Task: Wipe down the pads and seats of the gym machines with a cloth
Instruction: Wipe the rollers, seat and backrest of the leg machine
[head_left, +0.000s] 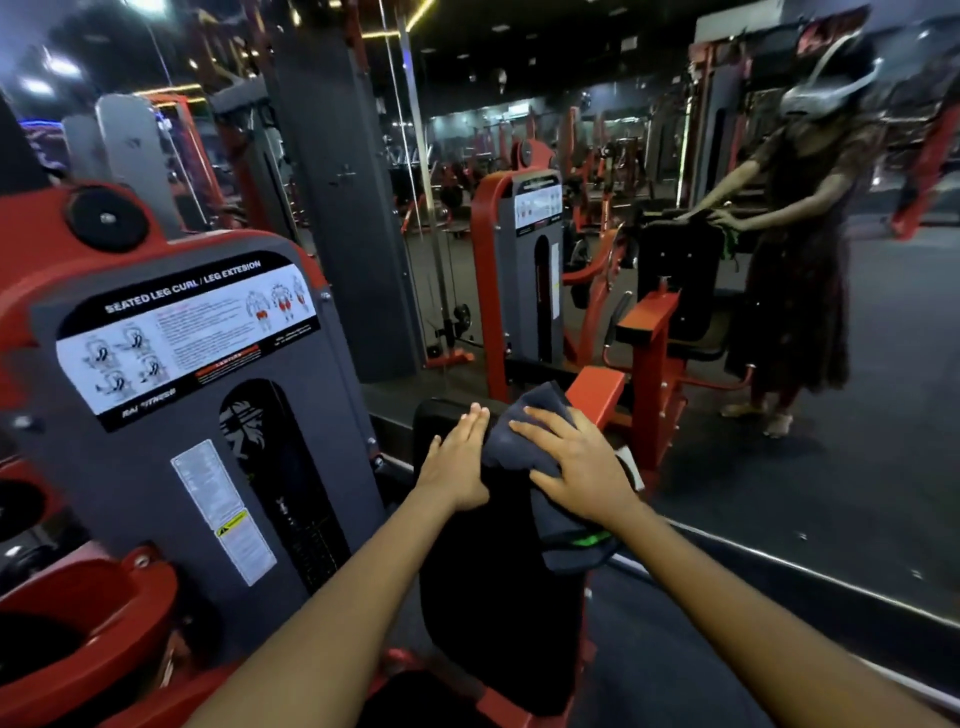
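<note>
Backrest pad (498, 597), one, black, upright beside red-and-grey leg curl machine (208, 415) (mirror (779, 364) just beyond). One dark cloth (524, 441) draped over pad top. Two hands: left hand (460, 462) flat on pad, fingers straight; right hand (576, 462) spread, pressing cloth.

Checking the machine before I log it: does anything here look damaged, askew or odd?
Nothing looks damaged. One oddity: the instruction placard on the weight-stack cover reads "LEG EXTESION", a misspelling. The dark cloth lies under the right hand on the black pad.
</note>
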